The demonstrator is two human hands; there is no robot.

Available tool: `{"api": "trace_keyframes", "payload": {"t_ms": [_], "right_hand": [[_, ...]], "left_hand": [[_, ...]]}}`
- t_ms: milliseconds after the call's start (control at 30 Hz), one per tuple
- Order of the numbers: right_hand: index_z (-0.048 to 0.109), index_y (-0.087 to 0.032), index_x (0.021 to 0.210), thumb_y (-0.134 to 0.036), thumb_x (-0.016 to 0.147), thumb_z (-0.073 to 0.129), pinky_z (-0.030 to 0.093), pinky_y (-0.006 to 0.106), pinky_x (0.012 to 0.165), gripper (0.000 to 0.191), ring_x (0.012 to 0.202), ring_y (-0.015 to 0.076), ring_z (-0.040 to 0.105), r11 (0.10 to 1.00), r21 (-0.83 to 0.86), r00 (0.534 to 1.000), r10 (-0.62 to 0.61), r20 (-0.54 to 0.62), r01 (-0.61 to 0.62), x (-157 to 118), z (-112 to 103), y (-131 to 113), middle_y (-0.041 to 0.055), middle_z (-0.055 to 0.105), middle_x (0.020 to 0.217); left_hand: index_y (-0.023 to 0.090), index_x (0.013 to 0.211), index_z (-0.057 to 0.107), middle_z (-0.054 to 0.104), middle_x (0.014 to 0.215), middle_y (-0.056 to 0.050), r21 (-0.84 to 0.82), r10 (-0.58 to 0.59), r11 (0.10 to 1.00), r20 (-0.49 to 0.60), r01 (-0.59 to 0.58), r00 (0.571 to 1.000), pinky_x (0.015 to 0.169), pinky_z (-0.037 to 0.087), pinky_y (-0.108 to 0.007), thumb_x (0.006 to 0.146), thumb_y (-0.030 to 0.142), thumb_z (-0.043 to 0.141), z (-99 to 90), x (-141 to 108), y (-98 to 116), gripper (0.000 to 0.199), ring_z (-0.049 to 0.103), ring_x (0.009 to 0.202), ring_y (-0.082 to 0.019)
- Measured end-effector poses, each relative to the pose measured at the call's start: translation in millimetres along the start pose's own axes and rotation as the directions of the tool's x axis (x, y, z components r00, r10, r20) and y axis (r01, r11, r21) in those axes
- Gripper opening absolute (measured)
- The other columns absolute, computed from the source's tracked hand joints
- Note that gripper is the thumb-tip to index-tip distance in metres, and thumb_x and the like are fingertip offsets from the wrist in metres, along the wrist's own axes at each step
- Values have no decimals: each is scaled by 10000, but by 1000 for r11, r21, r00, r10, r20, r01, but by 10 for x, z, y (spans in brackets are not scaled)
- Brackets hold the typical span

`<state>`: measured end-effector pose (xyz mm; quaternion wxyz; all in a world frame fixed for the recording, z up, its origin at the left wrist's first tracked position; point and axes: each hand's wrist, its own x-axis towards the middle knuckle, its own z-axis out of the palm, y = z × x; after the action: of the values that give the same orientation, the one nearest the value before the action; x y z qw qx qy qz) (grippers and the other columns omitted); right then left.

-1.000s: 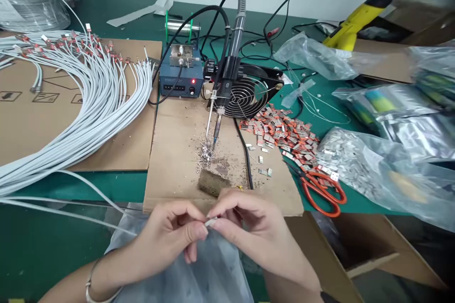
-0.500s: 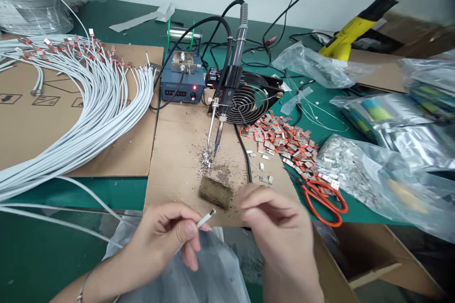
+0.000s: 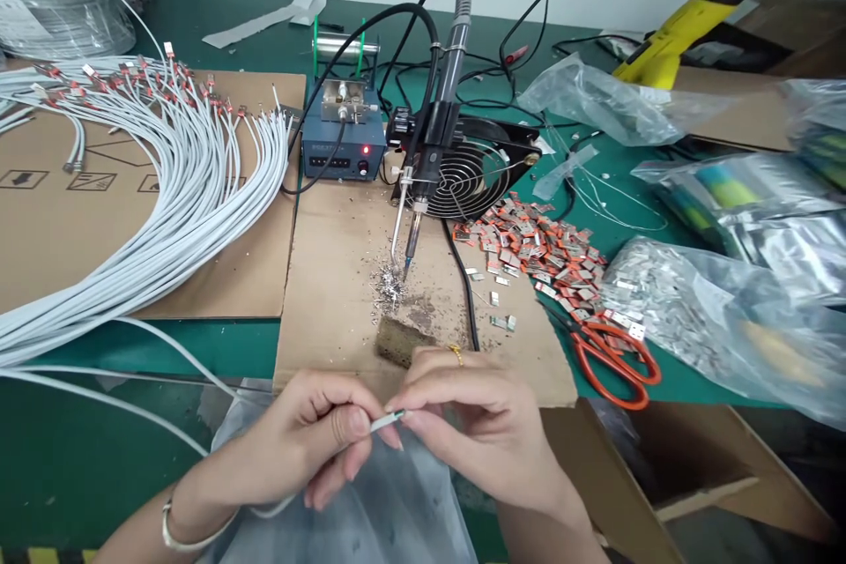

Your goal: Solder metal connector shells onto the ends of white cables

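Near the front edge of the cardboard mat, my left hand pinches a white cable just behind its stripped end. Dark and green inner wires show at the tip. My right hand, with a ring on one finger, is closed on those wire ends between thumb and forefinger; the very tips are hidden. Just beyond my fingers lies a brown sponge. Farther back a soldering iron hangs tip down in its holder, above a heap of solder bits.
White cables lie bundled at left. A blue soldering station and a fan stand behind. To the right are a pile of USB connectors, orange-handled scissors, a plastic bag of metal parts and an open cardboard box.
My right hand has moved left and down to the cable's tip and closed on its wires. My left hand keeps its pinch on the cable. The view has shifted slightly.
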<state>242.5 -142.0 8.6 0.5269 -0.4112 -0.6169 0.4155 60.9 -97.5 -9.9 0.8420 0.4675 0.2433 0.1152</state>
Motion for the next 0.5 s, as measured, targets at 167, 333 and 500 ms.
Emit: {"api": "trace_keyframes", "payload": {"t_ms": [167,333,500], "right_hand": [[714,-136,724,-83,740,614,365,211,418,115,448,96,489,948,243,977,188,104,-208,-2,52,80,36,637,554],[722,-151,760,-112,759,613,405,211,456,116,498,104,529,914,300,962,269,58,-273,-58,84,106,30,634,590],[727,-179,844,-38,725,605,401,226,463,222,498,111,526,994,-51,994,95,-45,-97,-86,13,17,32,663,626]], "left_hand": [[126,772,627,434,493,56,114,1,994,22,-4,1000,345,228,-131,880,423,480,-19,1,62,349,334,336,-7],[133,799,620,432,524,58,166,3,986,-31,2,1000,357,236,-134,891,416,459,0,-14,73,338,337,355,-10],[142,838,598,449,547,56,166,17,986,-85,-3,996,364,268,-134,897,422,441,28,-13,37,327,363,365,-18]]}}
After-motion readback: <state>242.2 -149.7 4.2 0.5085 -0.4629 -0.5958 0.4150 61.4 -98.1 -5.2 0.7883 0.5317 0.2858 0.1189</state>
